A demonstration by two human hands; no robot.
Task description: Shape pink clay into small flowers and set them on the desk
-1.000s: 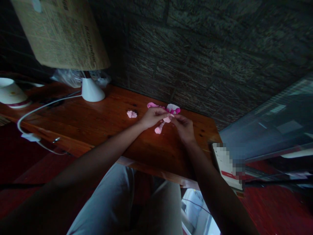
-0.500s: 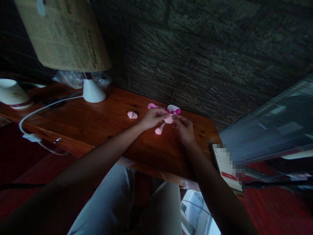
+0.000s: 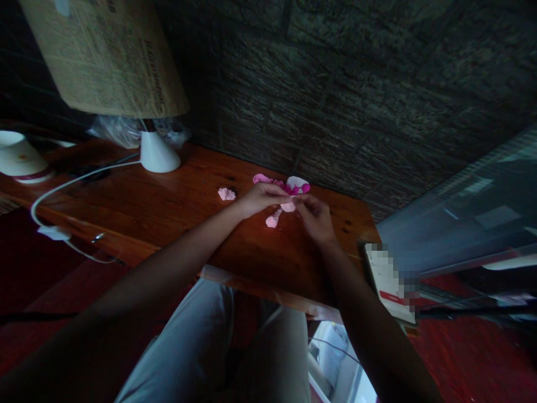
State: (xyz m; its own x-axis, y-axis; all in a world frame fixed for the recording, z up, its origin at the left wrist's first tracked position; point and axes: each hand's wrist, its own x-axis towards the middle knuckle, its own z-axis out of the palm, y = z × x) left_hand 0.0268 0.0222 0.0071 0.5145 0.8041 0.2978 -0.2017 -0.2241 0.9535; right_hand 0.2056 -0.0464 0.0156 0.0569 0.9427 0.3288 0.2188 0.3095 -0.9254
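Observation:
Between both hands is a small, thin light pink piece (image 3: 288,206), its material too small to tell. The fingertips of my left hand (image 3: 262,200) pinch it from the left. Closed on its right edge are the thumb and fingers of my right hand (image 3: 315,215). Just below the left fingers lies a pink stick-like piece (image 3: 272,220) with a rounded end. A crumpled pink lump (image 3: 226,193) rests apart on the left. Behind the hands are a pink petal-like piece (image 3: 262,178), a white rounded piece (image 3: 297,182) and magenta bits (image 3: 305,188), partly hidden by the fingers.
The wooden table (image 3: 188,196) meets a dark stone-patterned wall (image 3: 302,95). A lamp (image 3: 159,154) with a newsprint shade and white cable stands on the left, near a white cup (image 3: 20,157). A whitish board with a red band (image 3: 390,302) is by the right edge.
The right fingertips have shifted slightly left over the pink piece, nearer the left ones. Both hands keep their pinch. The whole view has moved a little.

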